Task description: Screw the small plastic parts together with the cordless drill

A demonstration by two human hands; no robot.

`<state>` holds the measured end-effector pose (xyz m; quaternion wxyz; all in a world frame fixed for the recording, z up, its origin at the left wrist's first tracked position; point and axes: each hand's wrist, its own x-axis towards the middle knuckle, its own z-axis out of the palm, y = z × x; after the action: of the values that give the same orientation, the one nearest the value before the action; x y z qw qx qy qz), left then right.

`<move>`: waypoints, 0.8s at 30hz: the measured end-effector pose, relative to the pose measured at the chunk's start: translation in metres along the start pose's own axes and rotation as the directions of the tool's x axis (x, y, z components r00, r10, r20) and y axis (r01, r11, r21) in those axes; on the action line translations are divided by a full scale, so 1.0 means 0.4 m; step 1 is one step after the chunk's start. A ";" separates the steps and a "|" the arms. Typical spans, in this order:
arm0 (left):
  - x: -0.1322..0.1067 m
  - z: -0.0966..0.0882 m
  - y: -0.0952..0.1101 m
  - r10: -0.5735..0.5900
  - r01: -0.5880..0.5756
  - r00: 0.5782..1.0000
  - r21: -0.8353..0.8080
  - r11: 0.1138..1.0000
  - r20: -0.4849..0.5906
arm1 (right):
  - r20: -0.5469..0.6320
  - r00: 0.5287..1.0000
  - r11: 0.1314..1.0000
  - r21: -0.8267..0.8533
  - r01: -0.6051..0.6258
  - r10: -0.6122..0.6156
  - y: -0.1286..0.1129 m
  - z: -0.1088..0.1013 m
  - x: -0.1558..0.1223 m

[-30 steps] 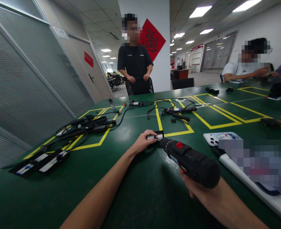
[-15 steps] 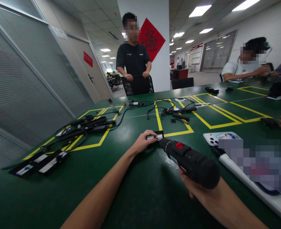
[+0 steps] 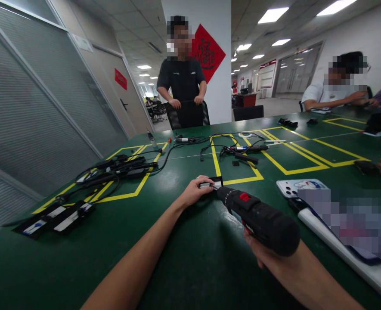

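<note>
My right hand (image 3: 255, 247) is wrapped round the grip of a black power drill (image 3: 258, 219) with a red switch on top. The drill points forward and left, its bit reaching a small black-and-silver part (image 3: 218, 181) on the green table. Fingers of my left hand (image 3: 197, 191) close over the left side of that part and press it to the tabletop. Whether the bit sits in a screw is too small to tell. The drill's body hides most of my right fingers.
Tangled black cables and adapters (image 3: 128, 167) lie at left, near two black-and-white strips (image 3: 70, 218). Pen-like tools (image 3: 248, 148) lie beyond my hands. A phone (image 3: 302, 186) and a white-edged device (image 3: 332, 247) lie at right. A person (image 3: 182, 82) stands behind a chair; another sits far right (image 3: 326, 94).
The view has shifted very slightly. Both hands, the drill and the small part keep the same positions relative to each other.
</note>
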<state>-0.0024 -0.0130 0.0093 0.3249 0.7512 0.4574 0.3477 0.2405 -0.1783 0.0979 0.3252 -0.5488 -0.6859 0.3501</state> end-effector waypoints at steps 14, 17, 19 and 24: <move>0.001 0.002 -0.010 0.014 -0.014 1.000 0.019 1.000 -0.001 | 0.037 0.999 0.998 -0.066 -0.016 0.019 0.011 0.001 -0.003; 0.001 0.001 -0.011 0.028 -0.028 1.000 0.009 1.000 -0.003 | 0.020 1.000 0.998 -0.056 -0.010 0.012 0.016 0.001 -0.004; 0.000 0.001 -0.011 0.026 -0.026 1.000 0.013 1.000 -0.005 | 0.024 1.000 0.999 -0.049 -0.016 0.017 0.019 0.002 -0.003; 0.000 0.001 -0.011 0.000 0.000 1.000 0.035 0.999 0.006 | 0.000 1.000 0.999 -0.033 -0.016 0.016 0.017 0.006 0.004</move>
<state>-0.0042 -0.0115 0.0056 0.3132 0.7577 0.4625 0.3376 0.2418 -0.1759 0.0911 0.3131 -0.5595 -0.6872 0.3417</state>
